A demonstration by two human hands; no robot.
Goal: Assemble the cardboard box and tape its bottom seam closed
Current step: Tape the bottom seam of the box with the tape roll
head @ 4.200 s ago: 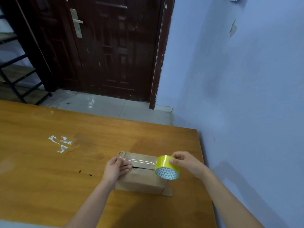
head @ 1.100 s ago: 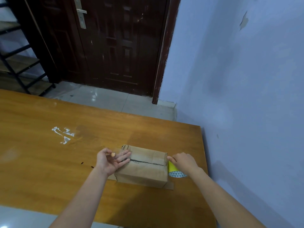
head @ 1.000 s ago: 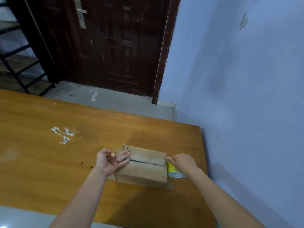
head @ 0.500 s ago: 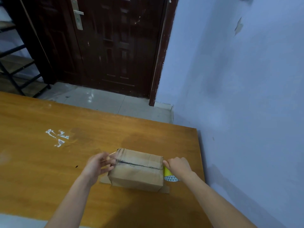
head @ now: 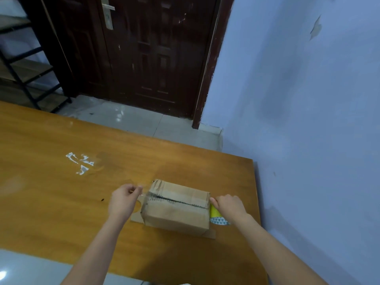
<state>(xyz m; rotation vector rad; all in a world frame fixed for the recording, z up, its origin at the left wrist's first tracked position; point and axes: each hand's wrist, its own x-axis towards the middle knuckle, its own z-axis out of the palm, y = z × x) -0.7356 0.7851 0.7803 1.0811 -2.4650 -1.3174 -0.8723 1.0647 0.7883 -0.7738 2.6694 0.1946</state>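
Observation:
A small brown cardboard box (head: 176,210) stands on the wooden table (head: 61,202), its seam facing up, with flaps spread flat at its base. Wrinkled clear tape lies over the seam's left end. My left hand (head: 123,202) hovers just left of the box, fingertips pinching what looks like the tape's free end. My right hand (head: 228,204) grips the yellow tape roll (head: 214,212) low against the box's right side; the hand hides most of the roll.
White tape residue (head: 80,163) marks the table to the far left. A blue wall (head: 308,140) runs close along the table's right edge. A dark door (head: 154,48) and a metal shelf (head: 24,68) stand beyond the table.
My right hand carried the roll from the box top down its right side. My left hand left the box top and pulled back to the left, pinching the tape end.

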